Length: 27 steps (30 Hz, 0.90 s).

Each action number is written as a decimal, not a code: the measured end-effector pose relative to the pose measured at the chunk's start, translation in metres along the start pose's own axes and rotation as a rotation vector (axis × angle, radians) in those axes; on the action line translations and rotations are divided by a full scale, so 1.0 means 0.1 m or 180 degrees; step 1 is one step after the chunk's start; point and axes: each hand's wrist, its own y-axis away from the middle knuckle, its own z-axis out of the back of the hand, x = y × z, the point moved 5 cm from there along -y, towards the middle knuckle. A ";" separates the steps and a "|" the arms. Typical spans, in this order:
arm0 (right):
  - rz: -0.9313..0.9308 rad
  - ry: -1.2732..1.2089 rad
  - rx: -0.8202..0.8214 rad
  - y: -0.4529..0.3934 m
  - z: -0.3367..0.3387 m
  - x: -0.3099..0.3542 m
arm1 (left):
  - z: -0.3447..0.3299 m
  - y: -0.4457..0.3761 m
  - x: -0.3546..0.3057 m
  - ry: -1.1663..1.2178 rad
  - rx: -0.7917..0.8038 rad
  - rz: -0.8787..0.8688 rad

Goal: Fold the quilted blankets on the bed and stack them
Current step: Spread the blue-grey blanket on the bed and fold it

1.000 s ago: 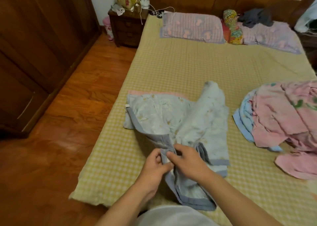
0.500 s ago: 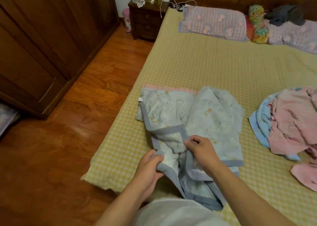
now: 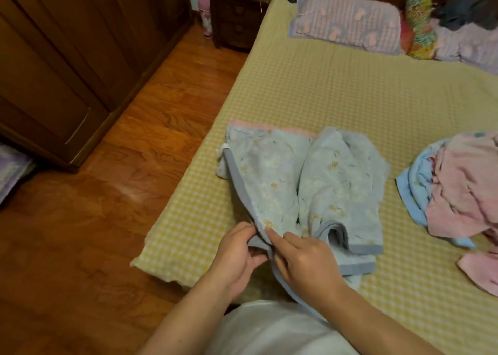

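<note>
1. Your left hand pinches the grey-blue bound edge of the light blue floral quilted blanket, thumb on top and fingers curled beneath the fold.
2. Your right hand grips the same edge just beside the left, its forefinger stretched along the binding and the other fingers curled over the cloth.
3. That blanket lies half gathered on the near left part of the bed, close to its corner; one grey-bordered layer is folded over at the near right, and a pink strip shows along its far edge.
4. To your right, well apart from the blue one, a rumpled pink blanket lies heaped on a light blue blanket, whose edge sticks out on the left of the pile.
5. At the head of the bed you have a striped lilac pillow, a many-coloured rolled bolster just beside it, a second lilac pillow and a dark grey garment on top of that one.
6. Off the bed to your left are the wooden floor, a dark wooden wardrobe, a nightstand with cords hanging over it, and a pink bin between the two.
7. The stretch of yellow checked cover between the blue blanket and the pillows carries nothing that I can make out.
</note>
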 end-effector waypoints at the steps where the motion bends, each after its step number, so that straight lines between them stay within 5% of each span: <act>1: 0.0028 0.0078 -0.0076 0.00 0.02 0.00 | 0.01 0.01 0.00 0.0069 -0.0015 0.0009; 14: 0.0266 -0.0074 -0.0189 0.06 0.03 0.03 | -0.01 0.05 -0.08 -0.0011 0.0197 0.0395; 19: 0.0131 -0.0197 -0.0099 0.04 0.00 0.02 | -0.01 0.00 -0.08 -0.0645 0.0135 0.0284; 23: -0.0542 -0.0419 0.0068 0.05 0.04 -0.13 | -0.15 0.04 -0.35 -0.1692 -0.0155 -0.0513; 27: -0.1082 -0.0107 0.1184 0.31 -0.01 -0.66 | -0.36 0.14 -0.88 -0.2164 -0.0252 -0.1589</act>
